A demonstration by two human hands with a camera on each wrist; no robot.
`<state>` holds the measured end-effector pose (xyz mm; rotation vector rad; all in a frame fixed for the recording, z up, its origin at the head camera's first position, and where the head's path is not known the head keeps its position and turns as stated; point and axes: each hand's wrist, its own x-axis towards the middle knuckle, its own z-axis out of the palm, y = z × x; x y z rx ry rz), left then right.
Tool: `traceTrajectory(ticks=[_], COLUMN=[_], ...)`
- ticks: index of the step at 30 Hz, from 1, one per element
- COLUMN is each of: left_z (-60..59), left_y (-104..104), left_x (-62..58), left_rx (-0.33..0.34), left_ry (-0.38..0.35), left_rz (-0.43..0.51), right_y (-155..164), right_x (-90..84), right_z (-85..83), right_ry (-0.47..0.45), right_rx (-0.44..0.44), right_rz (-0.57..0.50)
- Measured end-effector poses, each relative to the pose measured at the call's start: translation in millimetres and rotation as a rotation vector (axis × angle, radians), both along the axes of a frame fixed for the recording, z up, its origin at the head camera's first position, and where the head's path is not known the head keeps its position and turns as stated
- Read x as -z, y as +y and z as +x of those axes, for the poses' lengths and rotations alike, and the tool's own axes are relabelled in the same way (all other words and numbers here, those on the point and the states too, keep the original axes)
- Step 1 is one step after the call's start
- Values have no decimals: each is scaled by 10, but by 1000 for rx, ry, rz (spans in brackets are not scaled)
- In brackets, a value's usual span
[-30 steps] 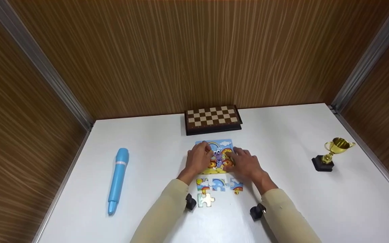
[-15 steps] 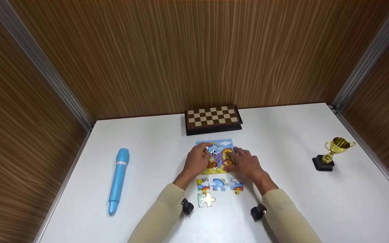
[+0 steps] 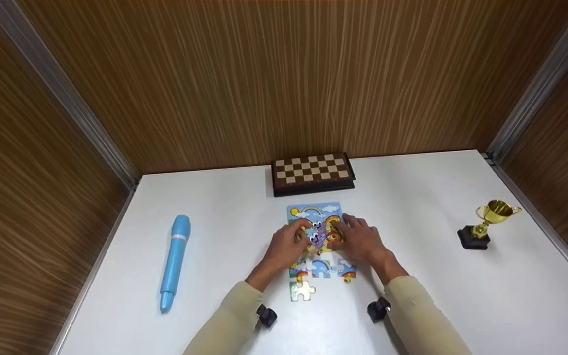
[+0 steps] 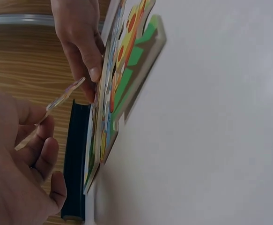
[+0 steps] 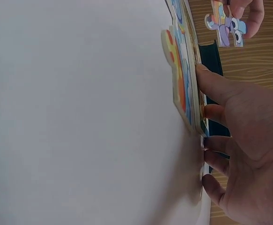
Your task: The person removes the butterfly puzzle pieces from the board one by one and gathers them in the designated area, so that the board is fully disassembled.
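A colourful jigsaw puzzle (image 3: pixel 313 214) lies on the white table (image 3: pixel 412 197) in front of a chessboard. My left hand (image 3: pixel 300 237) pinches a purple character piece (image 3: pixel 317 238), lifted just above the puzzle; the left wrist view shows that piece (image 4: pixel 52 112) edge-on between my fingertips. My right hand (image 3: pixel 345 232) rests with straight fingers on the puzzle's right side, and its fingers (image 5: pixel 216 89) press the puzzle (image 5: pixel 185 84) near the edge. In the right wrist view, the purple piece (image 5: pixel 226 26) hangs in the air.
Three loose pieces (image 3: pixel 321 268) lie in a row below the puzzle, and a face-down one (image 3: pixel 302 291) nearer me. A folded chessboard (image 3: pixel 312 172) sits by the back wall. A blue pen-shaped toy (image 3: pixel 175 261) lies at left, a small gold trophy (image 3: pixel 488 222) at right.
My left hand has drawn back toward me and lifted the purple piece off the puzzle. The right hand has stayed on the puzzle's right side.
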<state>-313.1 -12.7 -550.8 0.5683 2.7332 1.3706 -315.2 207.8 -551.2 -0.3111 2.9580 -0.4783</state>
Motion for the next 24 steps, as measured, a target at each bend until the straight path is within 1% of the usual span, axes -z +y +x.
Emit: traceTrajectory(ticks=[6,8,12,14,17,19,22,24], left_z=[167,214,322,377,447,480,507,523], left_y=[-3,2,-8,-10,-9,-4,4,5], left_x=[-6,0,-2,-2,-6,-11,-9,-9], left_rx=[46,59,93,112,144,173,219,235], left_ry=[-87,-81,-88,-114,-148,-153,-116,-94], left_rz=[10,-2,-65,-98,-137,-151,-177,-195], right_y=[9,7,1,3,5,6,4,0], right_x=[6,7,12,21,27,23,18,20], right_z=[-4,-10,-11,-3,1,1,-2,-2], right_ry=[-10,-10,-25,-39,-36,-26,-23,-24], right_rx=[10,13,10,14,12,13,15,11], right_rz=[-2,-3,-3,-8,-9,-6,-8,-11])
